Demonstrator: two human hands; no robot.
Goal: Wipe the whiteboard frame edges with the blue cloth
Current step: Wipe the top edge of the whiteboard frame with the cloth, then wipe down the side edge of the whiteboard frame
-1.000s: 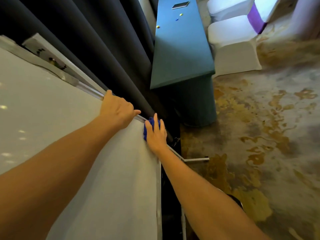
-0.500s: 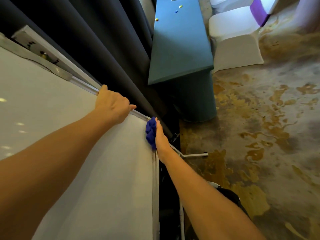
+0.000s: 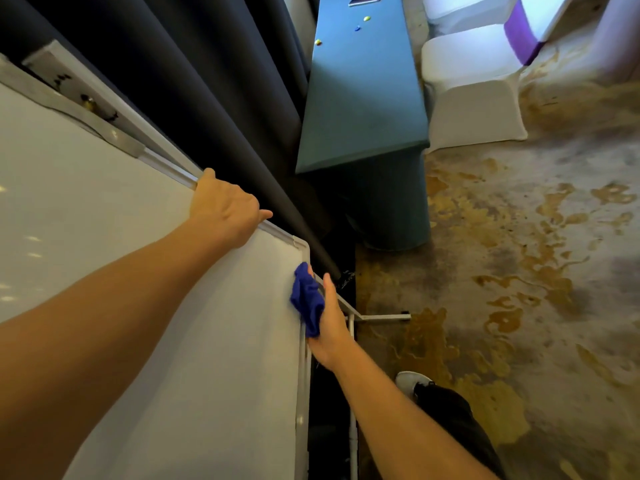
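The whiteboard (image 3: pixel 180 306) fills the left half of the view, edged by a silver frame (image 3: pixel 302 393). My left hand (image 3: pixel 225 207) grips the top frame edge, fingers curled over it. My right hand (image 3: pixel 330 323) holds the bunched blue cloth (image 3: pixel 307 301) and presses it against the right-hand frame edge, a little below the top right corner (image 3: pixel 300 243). The cloth wraps partly over the edge; the fingers behind the frame are hidden.
Dark curtains (image 3: pixel 194 98) hang right behind the board. A teal-covered table (image 3: pixel 363 98) with small items stands beyond, white-covered chairs (image 3: pixel 474 109) to its right. The board's stand foot (image 3: pixel 381 317) juts onto the patterned carpet. My shoe (image 3: pixel 412 381) is near the stand.
My right hand slid the cloth from the top right corner down the right frame edge. The left hand kept its grip on the top edge.
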